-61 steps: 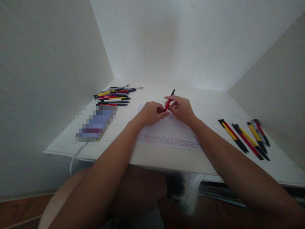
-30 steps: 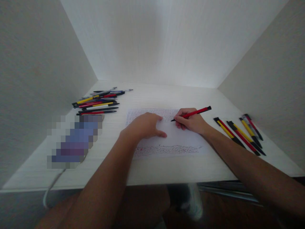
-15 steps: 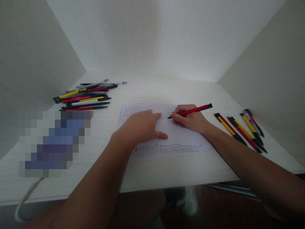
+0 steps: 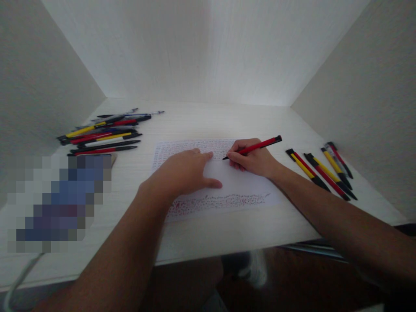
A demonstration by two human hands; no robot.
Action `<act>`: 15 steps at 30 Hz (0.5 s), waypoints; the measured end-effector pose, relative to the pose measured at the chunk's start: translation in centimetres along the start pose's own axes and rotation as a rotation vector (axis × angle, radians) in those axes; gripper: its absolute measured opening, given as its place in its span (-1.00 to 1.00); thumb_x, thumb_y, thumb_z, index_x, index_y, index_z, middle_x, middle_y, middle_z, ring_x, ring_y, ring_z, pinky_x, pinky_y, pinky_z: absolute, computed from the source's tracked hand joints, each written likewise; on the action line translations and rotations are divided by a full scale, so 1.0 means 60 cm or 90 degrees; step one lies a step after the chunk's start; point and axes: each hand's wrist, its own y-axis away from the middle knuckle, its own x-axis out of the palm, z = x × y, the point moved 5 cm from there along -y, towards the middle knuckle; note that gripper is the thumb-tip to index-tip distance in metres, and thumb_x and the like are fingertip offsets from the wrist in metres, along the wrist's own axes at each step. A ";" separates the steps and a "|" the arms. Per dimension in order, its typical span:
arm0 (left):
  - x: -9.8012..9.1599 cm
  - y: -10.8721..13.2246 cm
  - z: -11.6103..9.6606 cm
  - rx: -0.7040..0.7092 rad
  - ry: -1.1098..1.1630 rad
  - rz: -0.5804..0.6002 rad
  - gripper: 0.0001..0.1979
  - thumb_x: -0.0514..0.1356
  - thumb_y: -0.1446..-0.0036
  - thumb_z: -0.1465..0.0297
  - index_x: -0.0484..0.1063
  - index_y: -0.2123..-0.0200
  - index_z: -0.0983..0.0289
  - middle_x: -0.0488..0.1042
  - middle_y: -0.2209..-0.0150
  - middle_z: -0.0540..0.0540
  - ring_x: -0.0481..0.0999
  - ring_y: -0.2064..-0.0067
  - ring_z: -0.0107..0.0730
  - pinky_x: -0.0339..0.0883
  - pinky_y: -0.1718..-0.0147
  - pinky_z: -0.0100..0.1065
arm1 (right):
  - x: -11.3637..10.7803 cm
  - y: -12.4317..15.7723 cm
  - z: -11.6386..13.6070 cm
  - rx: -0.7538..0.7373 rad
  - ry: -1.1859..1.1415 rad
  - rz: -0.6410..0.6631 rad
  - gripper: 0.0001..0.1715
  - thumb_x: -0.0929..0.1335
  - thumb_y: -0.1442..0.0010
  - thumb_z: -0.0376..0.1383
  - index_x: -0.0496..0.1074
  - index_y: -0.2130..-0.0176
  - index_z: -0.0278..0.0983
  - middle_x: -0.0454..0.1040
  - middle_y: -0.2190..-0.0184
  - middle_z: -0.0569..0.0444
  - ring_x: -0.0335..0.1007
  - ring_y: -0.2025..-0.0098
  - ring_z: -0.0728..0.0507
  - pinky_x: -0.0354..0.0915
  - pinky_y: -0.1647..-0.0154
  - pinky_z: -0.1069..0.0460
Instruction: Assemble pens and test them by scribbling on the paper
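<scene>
A red pen (image 4: 256, 146) with a black tip and black end is pinched in my right hand (image 4: 250, 158). Its tip meets the white paper (image 4: 227, 182), at the lower edge of the rows of writing. My left hand (image 4: 185, 171) lies flat over the left part of the sheet, thumb and fingers apart. Rows of small dark writing fill the sheet's upper part, and dark and red marks form a band along its bottom. Between them is a blank strip, and my left hand hides some of the writing.
A heap of pens (image 4: 107, 134) lies at the back left. Several red, yellow and black pens (image 4: 325, 175) lie to the right of my right forearm. A blurred-out flat object (image 4: 71, 195) with a cable (image 4: 24, 273) is at the left. Pale panels enclose the table (image 4: 201, 242).
The whole view has shifted, so the table and hands appear a little further left. My right hand still holds the pen on the paper; my left hand stays flat on the sheet.
</scene>
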 end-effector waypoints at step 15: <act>-0.006 0.004 -0.005 -0.009 -0.026 0.022 -0.06 0.27 -0.15 -0.18 0.22 -0.45 0.17 0.32 -0.38 0.29 0.37 -0.33 0.15 0.24 -0.29 -0.03 | -0.001 0.000 0.004 -0.005 0.004 0.000 -0.78 0.43 -0.19 -0.29 0.50 0.45 -0.35 0.47 0.55 0.06 0.28 0.54 0.02 0.18 0.54 0.06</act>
